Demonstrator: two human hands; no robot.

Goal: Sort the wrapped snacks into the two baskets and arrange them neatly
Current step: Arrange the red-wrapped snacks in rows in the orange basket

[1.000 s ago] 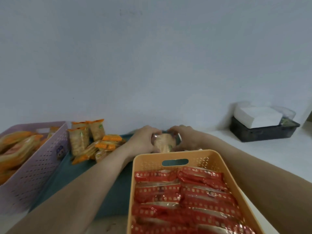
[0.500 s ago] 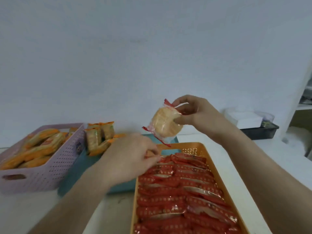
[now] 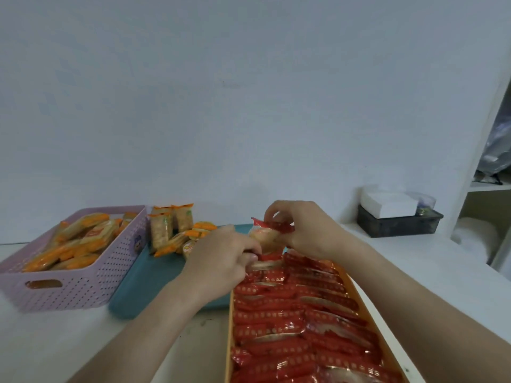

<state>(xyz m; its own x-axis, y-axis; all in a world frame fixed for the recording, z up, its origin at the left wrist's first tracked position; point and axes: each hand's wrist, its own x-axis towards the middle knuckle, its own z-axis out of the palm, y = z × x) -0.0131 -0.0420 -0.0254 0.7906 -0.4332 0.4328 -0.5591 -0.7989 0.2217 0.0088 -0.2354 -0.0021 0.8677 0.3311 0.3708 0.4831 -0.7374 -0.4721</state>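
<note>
We're pinching the red-wrapped snack (image 3: 262,235) up top with our right hand (image 3: 302,230); our left hand (image 3: 221,262) is sitting curled just below, grip unclear.

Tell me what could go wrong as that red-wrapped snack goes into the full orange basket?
The orange plastic basket looks packed with red-wrapped packs, so wedging in the round red-wrapped snack may skew the rows. The right hand pinches it by the wrapper; it might slip. The left hand is close to the standing orange-wrapped packs, which could topple.
</note>
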